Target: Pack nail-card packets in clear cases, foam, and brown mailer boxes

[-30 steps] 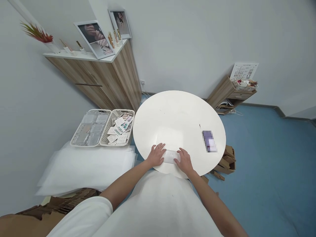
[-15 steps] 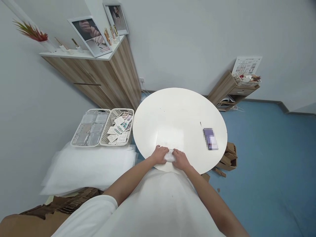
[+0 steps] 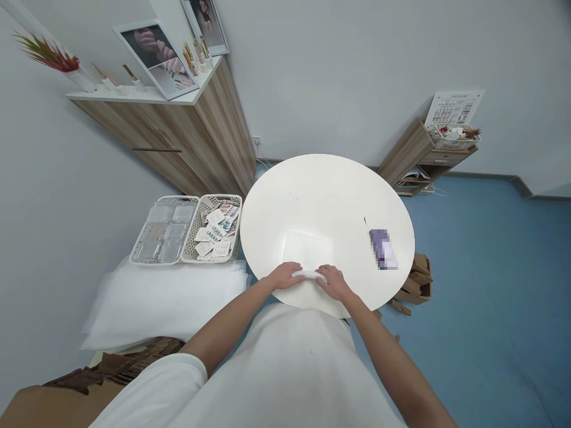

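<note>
A small white folded bundle (image 3: 309, 274) lies between my hands near the front edge of the round white table (image 3: 321, 190). My left hand (image 3: 288, 275) grips its left end, fingers curled round it. The right end is in the closed fingers of my right hand (image 3: 332, 280). Just beyond the bundle, a thin translucent sheet (image 3: 307, 246) lies flat on the tabletop; whether it joins the bundle cannot be made out.
A blurred purple object (image 3: 383, 249) lies on the table's right side. Left of the table, a basket of cards (image 3: 217, 232) and a basket of clear packs (image 3: 165, 232) stand beside stacked white sheets (image 3: 169, 303). Cardboard pieces (image 3: 417, 282) lie at the lower right.
The bundle now looks narrower and longer between my hands, which have moved slightly apart. The camera view has shifted a little.
</note>
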`<state>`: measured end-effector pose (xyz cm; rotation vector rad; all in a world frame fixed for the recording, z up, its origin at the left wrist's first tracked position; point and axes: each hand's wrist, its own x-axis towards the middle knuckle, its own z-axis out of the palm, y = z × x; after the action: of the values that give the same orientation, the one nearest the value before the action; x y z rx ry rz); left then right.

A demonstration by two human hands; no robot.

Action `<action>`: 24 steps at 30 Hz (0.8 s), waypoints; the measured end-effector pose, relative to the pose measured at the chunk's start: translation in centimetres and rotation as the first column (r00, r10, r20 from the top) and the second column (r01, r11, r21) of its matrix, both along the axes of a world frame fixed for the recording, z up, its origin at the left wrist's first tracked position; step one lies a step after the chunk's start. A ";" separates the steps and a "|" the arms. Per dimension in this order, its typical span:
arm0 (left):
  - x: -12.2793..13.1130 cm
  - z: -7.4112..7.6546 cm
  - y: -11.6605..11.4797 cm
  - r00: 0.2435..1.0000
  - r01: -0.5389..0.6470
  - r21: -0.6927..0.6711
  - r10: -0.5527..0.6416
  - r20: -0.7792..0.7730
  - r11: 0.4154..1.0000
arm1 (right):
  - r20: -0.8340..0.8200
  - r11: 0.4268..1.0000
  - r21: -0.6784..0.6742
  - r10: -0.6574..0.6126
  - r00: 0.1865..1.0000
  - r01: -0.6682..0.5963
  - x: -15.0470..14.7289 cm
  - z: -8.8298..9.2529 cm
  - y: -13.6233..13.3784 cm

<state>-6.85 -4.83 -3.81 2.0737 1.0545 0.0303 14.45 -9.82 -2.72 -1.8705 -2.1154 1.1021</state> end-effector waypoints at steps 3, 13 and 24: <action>-1.1 0.0 0.9 0.995 -0.091 -0.040 0.092 0.026 0.995 | -0.068 0.994 -0.023 -0.108 0.992 0.107 0.6 -0.4 1.0; -2.1 -2.4 2.0 0.888 -0.419 -0.003 0.409 -0.209 0.908 | -0.167 0.866 -0.100 -0.500 0.850 0.490 1.7 -3.8 2.5; -1.5 -2.8 1.5 0.808 -0.511 0.057 0.502 -0.308 0.858 | -0.115 0.830 -0.062 -0.558 0.822 0.555 0.8 -4.4 2.3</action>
<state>-8.32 -3.28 -6.64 1.7446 1.7783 -0.0486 15.22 -7.54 -7.16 -2.1542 -1.3375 1.0613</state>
